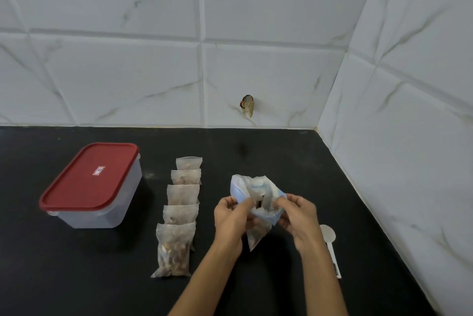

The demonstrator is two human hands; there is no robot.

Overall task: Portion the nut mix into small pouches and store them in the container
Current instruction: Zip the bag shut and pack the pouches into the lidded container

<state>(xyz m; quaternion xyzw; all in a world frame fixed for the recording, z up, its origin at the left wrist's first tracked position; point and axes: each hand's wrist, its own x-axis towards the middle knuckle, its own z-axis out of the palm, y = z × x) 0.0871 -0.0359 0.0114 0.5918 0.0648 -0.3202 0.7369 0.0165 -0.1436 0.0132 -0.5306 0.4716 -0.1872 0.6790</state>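
Observation:
Above the black counter, my left hand (pixel 230 215) and my right hand (pixel 298 215) each pinch one side of a small clear pouch (pixel 257 232) with nuts in its lower corner. Right behind it stands the bluish-white nut mix bag (pixel 245 183), mouth open, partly hidden by my fingers. Several filled pouches (pixel 179 215) lie in an overlapping row to the left. The clear container (pixel 102 213) with its red lid (pixel 89 177) on stands at the far left.
A white measuring scoop (pixel 329 237) lies on the counter (pixel 281 151) just right of my right wrist. Tiled walls meet in a corner at the back right. A small brown object (pixel 247 105) sticks on the back wall.

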